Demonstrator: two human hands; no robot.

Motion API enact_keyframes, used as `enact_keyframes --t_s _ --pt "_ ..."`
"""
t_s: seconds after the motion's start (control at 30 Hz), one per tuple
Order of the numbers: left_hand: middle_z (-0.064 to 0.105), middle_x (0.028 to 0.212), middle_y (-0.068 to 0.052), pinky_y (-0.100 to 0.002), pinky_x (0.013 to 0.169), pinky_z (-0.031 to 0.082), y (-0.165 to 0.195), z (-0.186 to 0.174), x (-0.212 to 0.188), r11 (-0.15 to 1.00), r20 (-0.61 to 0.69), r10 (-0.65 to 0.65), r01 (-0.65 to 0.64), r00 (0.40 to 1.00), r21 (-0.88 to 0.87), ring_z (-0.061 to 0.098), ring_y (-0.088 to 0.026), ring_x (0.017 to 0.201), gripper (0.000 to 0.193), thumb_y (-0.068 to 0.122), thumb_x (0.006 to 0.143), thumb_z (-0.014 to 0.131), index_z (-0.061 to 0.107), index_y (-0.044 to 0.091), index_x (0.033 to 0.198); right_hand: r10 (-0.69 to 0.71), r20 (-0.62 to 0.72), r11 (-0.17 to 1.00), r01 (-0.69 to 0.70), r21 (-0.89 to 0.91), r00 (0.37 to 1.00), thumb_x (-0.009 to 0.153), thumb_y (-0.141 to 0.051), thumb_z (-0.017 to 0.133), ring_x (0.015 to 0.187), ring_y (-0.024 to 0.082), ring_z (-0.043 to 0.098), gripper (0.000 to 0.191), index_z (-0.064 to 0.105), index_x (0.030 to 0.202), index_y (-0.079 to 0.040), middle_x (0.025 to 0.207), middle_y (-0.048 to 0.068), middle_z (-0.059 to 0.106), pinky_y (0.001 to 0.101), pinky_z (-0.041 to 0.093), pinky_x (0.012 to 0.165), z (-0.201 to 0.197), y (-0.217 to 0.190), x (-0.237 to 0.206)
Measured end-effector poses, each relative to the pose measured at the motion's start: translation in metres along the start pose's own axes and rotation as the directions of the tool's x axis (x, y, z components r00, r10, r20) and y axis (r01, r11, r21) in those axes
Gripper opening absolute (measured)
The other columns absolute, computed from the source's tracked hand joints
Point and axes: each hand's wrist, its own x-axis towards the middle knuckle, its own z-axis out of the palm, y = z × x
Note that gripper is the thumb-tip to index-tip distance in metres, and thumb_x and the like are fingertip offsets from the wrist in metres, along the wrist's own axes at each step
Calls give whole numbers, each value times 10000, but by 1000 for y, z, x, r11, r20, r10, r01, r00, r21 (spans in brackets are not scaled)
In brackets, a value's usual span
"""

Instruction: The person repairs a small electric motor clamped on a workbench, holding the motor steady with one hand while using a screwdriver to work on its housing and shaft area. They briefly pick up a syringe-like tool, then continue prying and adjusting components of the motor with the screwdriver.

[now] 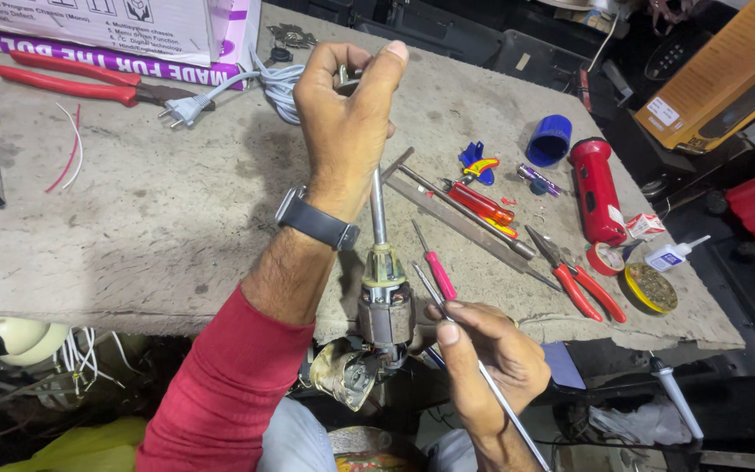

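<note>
My left hand point(347, 118), with a dark watch on the wrist and a red sleeve behind it, grips the top end of a steel shaft. The shaft belongs to a motor armature point(385, 308) that hangs upright below the hand, over the bench's front edge. A dirty metal housing point(345, 373) sits under the armature. My right hand point(488, 354) holds a thin metal rod point(474, 354) like a pen. Its tip rests against the armature's upper right side.
The worn grey bench point(150, 218) carries red pliers point(76, 79), a white plug and cable point(220, 96), cardboard boxes point(133, 31), screwdrivers point(478, 201), a flat file point(460, 223), small red pliers point(578, 284), a red torch point(596, 188), a blue cap point(550, 138), tape and a round tin point(651, 288).
</note>
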Motion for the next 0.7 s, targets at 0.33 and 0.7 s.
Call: enact_keyframes --t_s 0.33,0.7 --pt "613 713 14 -229 544 443 -21 -6 11 944 13 225 -221 974 243 523 -41 632 321 279 981 817 641 61 826 -23 18 997 24 -79 1000 912 29 718 913 168 750 152 717 1063 51 992 166 777 278 595 852 12 7 2" --pt "615 736 37 -203 555 441 -20 -5 11 990 41 114 -117 993 75 526 -24 641 264 234 931 815 644 51 847 -89 95 984 103 -145 991 880 47 736 903 200 773 137 730 1017 47 969 167 780 284 601 852 13 2 19"
